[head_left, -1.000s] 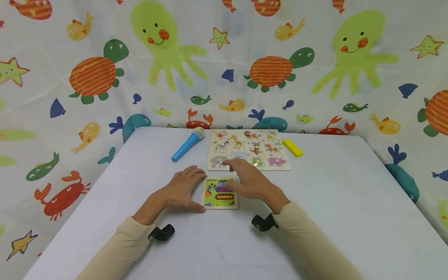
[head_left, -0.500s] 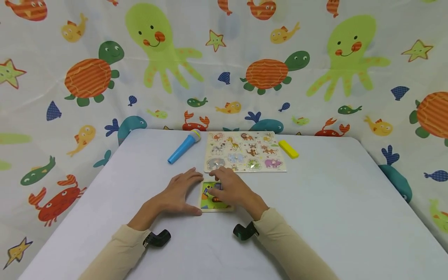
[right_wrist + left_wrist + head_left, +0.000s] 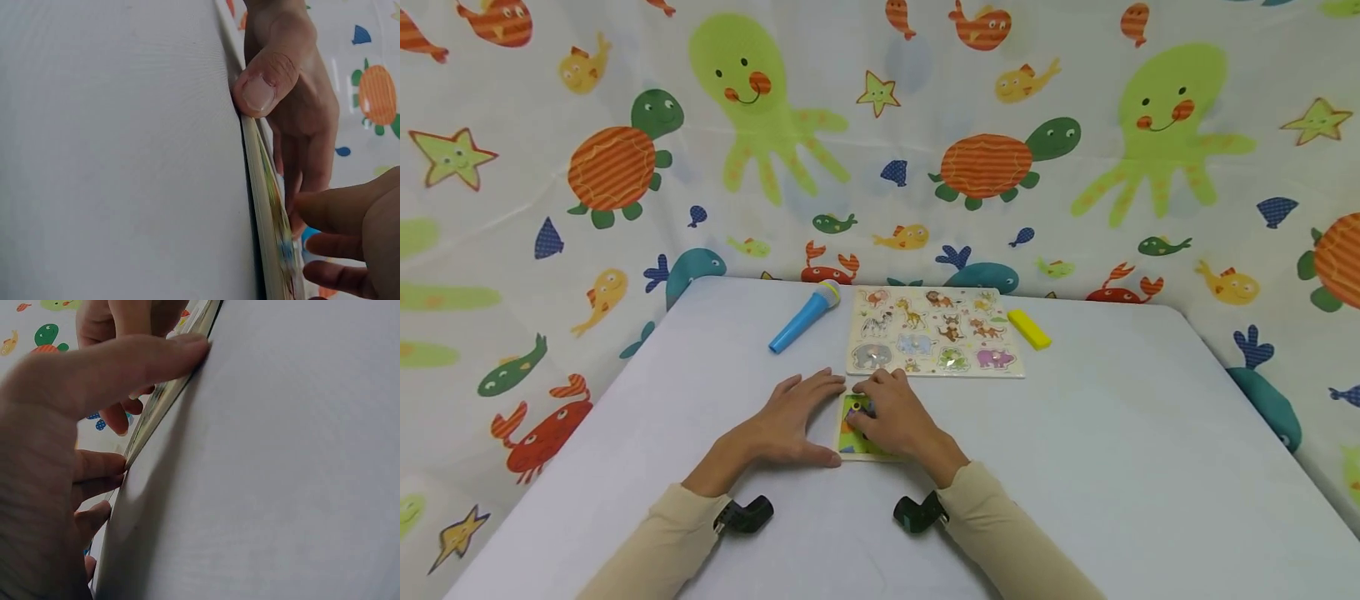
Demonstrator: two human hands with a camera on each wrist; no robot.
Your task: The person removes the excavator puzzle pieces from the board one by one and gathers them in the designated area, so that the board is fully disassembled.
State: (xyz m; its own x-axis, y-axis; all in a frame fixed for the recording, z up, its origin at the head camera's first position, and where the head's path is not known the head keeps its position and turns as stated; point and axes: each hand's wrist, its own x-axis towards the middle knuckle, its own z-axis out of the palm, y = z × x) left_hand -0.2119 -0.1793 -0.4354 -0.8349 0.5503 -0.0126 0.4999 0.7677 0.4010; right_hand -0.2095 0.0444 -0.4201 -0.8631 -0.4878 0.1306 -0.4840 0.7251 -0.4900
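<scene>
A small square picture puzzle (image 3: pixel 850 446), with a digger on a green ground, lies flat on the table in the head view. My left hand (image 3: pixel 786 421) spans its left side, the thumb at the near corner and the fingertips at the far corner. In the right wrist view the left thumb (image 3: pixel 262 94) rests against the end of the puzzle's edge (image 3: pixel 265 187). Over the puzzle is my right hand (image 3: pixel 898 417), fingers loosely bent, hiding much of the picture. The right wrist view shows its fingers (image 3: pixel 337 247) close to the board, with nothing visible in them.
Behind the hands lies an animal peg puzzle board (image 3: pixel 936 333). To its left is a blue toy microphone (image 3: pixel 805 319), to its right a yellow block (image 3: pixel 1029 329). A sea-animal curtain (image 3: pixel 850 167) hangs behind the white table (image 3: pixel 1120 433).
My right hand has moved left and down from the puzzle's right side to over its picture, covering more of the digger. The left hand keeps its place at the left edge.
</scene>
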